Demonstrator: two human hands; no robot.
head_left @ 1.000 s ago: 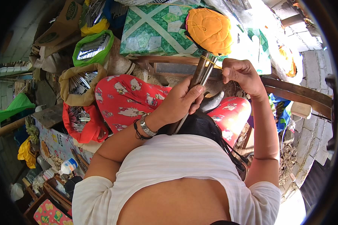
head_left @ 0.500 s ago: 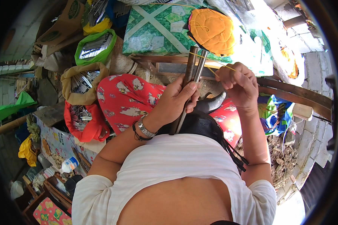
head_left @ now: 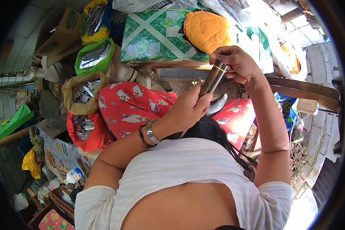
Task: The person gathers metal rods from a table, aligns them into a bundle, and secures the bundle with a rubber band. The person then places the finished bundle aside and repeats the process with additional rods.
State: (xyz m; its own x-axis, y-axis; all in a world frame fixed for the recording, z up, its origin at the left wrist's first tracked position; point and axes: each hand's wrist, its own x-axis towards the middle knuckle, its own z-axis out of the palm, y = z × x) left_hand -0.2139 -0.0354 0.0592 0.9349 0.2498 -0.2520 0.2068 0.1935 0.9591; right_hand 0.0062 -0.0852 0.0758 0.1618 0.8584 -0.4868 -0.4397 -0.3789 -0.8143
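Note:
My left hand [head_left: 188, 111] is wrapped round two long metal rods [head_left: 211, 83], one dark and one shiny, held side by side and tilted up to the right. A thin yellow rubber band [head_left: 219, 69] circles them near the upper end. My right hand [head_left: 239, 66] is at that end, its fingers bent and pinched close against the band; the fingertips are partly hidden behind the rods. Below the hands, a black mesh pouch [head_left: 207, 130] lies on my lap, and a dark curved object [head_left: 219, 103] sticks up behind the rods.
A table with a green patterned cover [head_left: 151, 32] stands ahead, bearing an orange cloth bundle [head_left: 207, 32]. To the left, a green bag [head_left: 79, 63], a brown bag [head_left: 68, 97] and a red bag [head_left: 97, 140] hold thin metal rods. A wooden beam [head_left: 303, 91] runs along the right.
The rods have tilted and moved to the right. My right hand was pulling the rubber band out to the side; now it is close to the rods' upper end, with the band lying round them.

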